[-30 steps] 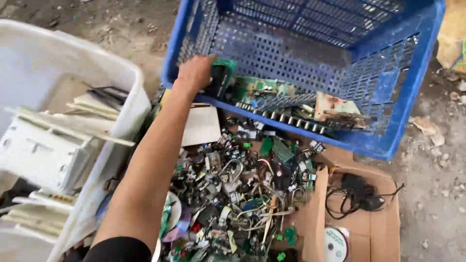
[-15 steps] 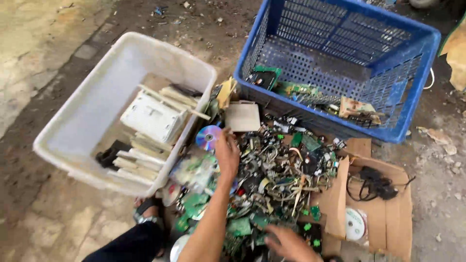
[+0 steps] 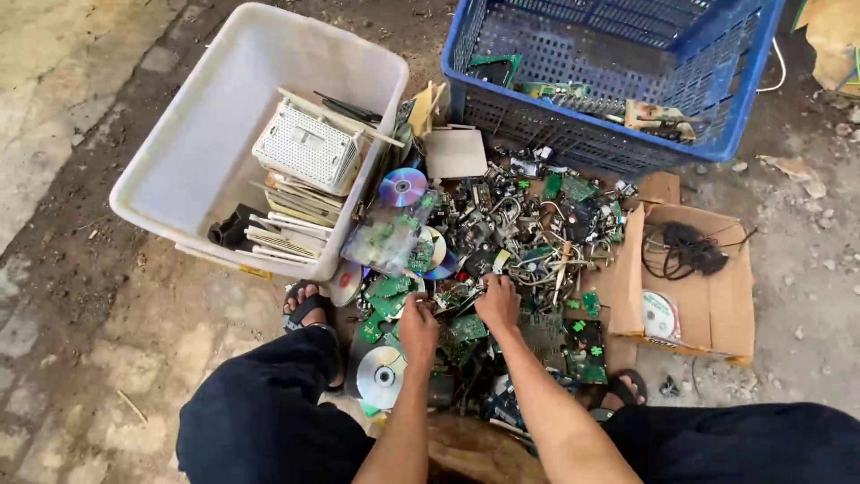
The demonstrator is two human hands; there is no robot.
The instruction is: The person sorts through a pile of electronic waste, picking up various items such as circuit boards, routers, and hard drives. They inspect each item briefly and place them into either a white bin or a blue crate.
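A heap of electronic scrap [image 3: 520,224] lies on the ground in front of me: green circuit boards, wires, small parts and shiny discs. My left hand [image 3: 417,327] and my right hand [image 3: 497,303] are close together at the near edge of the heap, knuckles up. Their fingers are curled down among the boards. The fingertips are buried in the scrap, so I cannot make out what either one grips. A silver disc [image 3: 381,376] lies just left of my left wrist. Another disc [image 3: 403,186] sits at the far left of the heap.
A white plastic tub [image 3: 179,161] at left holds a white perforated device [image 3: 309,148] and flat panels. A blue crate [image 3: 717,125] behind the heap holds circuit boards [image 3: 573,90]. A cardboard box [image 3: 717,305] at right holds black cable [image 3: 685,249] and a disc. My sandalled feet [image 3: 305,309] flank the heap.
My left hand has come back from the blue crate to the near edge of the heap. The right hand has moved forward beside it. The view has pulled back and shifted.
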